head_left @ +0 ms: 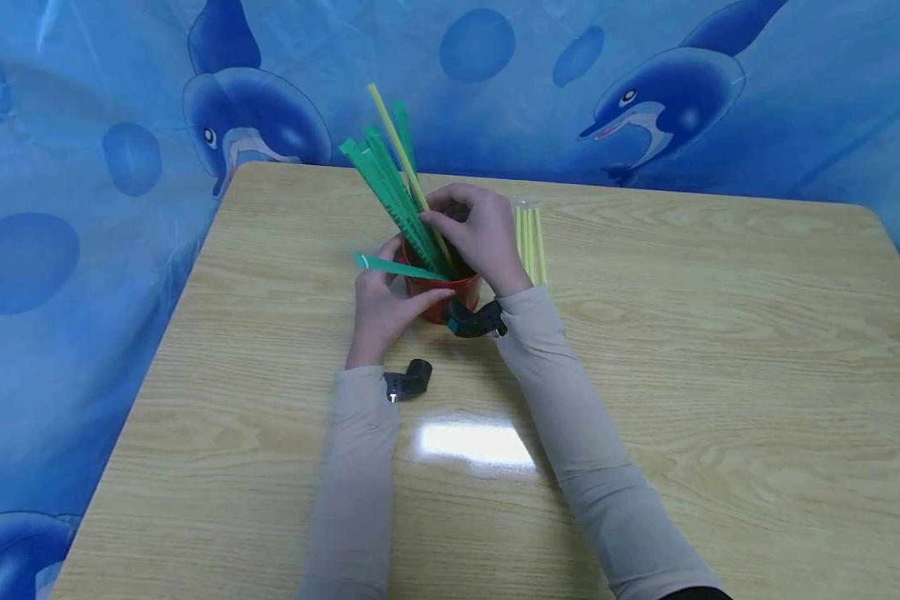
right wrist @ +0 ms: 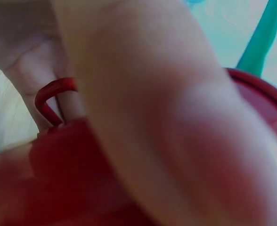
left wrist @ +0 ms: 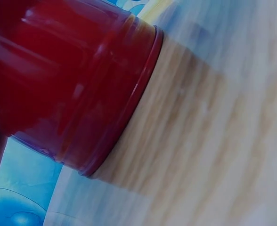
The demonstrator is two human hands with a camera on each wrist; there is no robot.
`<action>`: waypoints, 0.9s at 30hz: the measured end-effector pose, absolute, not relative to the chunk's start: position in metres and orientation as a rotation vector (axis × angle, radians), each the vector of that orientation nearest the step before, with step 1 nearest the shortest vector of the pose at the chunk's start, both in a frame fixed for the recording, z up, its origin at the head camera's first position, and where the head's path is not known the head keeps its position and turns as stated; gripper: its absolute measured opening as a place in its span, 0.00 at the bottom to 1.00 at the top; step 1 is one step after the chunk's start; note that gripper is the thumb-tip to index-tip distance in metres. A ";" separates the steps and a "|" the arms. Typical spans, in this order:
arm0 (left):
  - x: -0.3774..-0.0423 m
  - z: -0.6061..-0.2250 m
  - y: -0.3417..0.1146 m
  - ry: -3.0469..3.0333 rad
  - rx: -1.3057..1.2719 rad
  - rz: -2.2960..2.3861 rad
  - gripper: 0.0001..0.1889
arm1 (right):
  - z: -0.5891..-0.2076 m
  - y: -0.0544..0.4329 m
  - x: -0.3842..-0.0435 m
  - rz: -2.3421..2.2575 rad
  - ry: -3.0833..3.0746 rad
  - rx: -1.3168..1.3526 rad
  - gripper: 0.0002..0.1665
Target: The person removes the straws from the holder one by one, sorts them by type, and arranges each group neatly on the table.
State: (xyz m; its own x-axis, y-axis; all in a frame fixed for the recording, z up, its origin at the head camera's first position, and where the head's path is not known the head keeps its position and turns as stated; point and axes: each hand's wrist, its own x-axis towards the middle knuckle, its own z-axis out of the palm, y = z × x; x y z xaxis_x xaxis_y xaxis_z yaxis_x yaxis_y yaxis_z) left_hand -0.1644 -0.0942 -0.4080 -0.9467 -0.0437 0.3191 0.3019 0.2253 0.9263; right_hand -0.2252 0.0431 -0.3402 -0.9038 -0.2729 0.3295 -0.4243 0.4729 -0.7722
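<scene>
A red cup (head_left: 461,292) stands on the table, its glossy side filling much of the left wrist view. My left hand (head_left: 381,304) grips it, thumb along the near side and fingers round the left. Several green paper-wrapped straws (head_left: 390,196) lean out of the cup, and one green strip (head_left: 397,267) slants low over the left hand. A bare yellow straw (head_left: 392,129) rises among them. Above the cup's mouth, my right hand (head_left: 483,233) pinches that straw between thumb and forefinger. The right wrist view shows a blurred finger over the cup and a red handle loop (right wrist: 53,94).
A bundle of yellow straws (head_left: 530,242) in clear wrapping lies just right of the right hand. The wood-grain table (head_left: 720,375) extends to the right. Blue dolphin-print sheeting (head_left: 420,50) hangs behind its far edge and down its left side.
</scene>
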 end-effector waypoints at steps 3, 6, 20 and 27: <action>-0.164 -0.408 -0.093 -2.235 -0.250 -1.744 0.37 | -0.342 0.044 -0.226 1.486 -2.520 0.602 0.11; -0.165 -0.409 -0.092 -2.240 -0.273 -1.707 0.38 | -0.342 0.047 -0.225 1.589 -2.485 0.583 0.11; -0.167 -0.408 -0.095 -2.192 -0.340 -1.727 0.36 | -0.325 0.062 -0.222 1.815 -2.342 0.498 0.10; -0.167 -0.408 -0.094 -2.197 -0.340 -1.730 0.35 | -0.318 0.067 -0.217 1.859 -2.289 0.497 0.10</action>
State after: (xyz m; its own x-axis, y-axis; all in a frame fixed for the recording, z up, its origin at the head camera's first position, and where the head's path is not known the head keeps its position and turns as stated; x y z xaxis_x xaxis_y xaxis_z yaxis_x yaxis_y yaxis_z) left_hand -0.1665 -0.0937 -0.4084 -0.9195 -0.0124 0.3929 0.3790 0.2370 0.8945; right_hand -0.2170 0.0672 -0.3182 -0.9337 -0.1596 0.3205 -0.3464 0.1765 -0.9213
